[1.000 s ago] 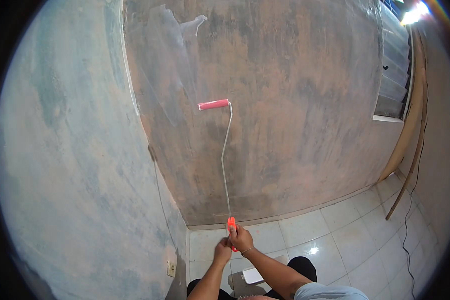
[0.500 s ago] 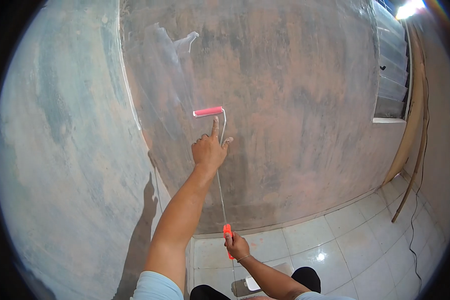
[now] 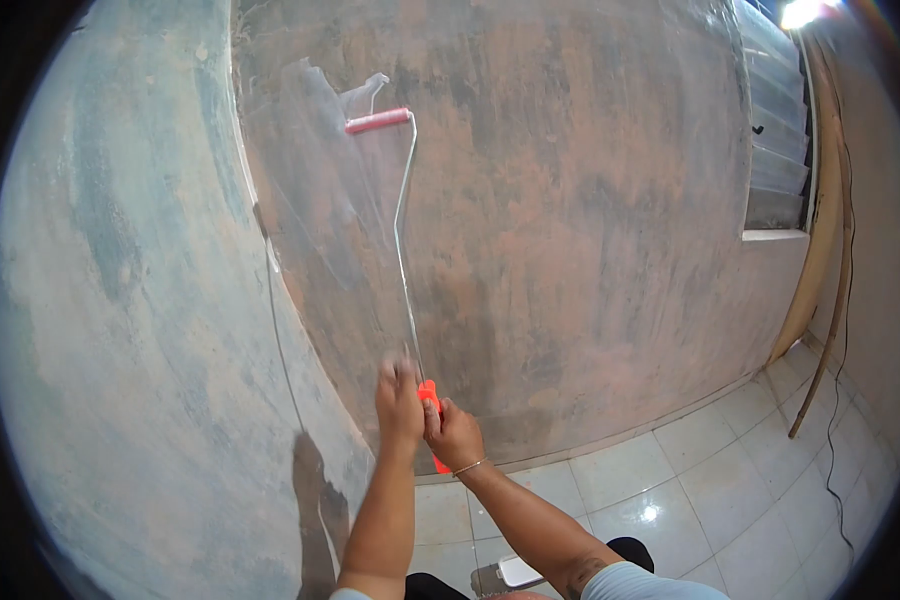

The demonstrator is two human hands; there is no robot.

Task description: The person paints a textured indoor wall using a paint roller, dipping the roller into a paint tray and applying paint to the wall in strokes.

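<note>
A paint roller with a pinkish-red sleeve (image 3: 378, 121) meets the wall at the upper left, over a pale whitish patch (image 3: 320, 110). Its long thin metal rod (image 3: 402, 265) runs down to an orange-red handle (image 3: 441, 464). My right hand (image 3: 456, 436) is closed around that handle. Beside the top of the handle, close to the rod, is my left hand (image 3: 400, 405). Its fingers are smeared by motion, so whether they touch the rod cannot be made out.
A bluish-grey wall (image 3: 140, 330) meets the brownish wall (image 3: 570, 250) in a corner at left. A white container (image 3: 519, 571) sits on the tiled floor (image 3: 720, 480) near my knees. To the right are a louvred window (image 3: 775, 130), a leaning stick (image 3: 820, 370) and a cable (image 3: 827, 480).
The roller sleeve has moved up and slightly left onto the pale patch. My right hand has risen with the handle. My left hand has come down from near the sleeve to beside the handle.
</note>
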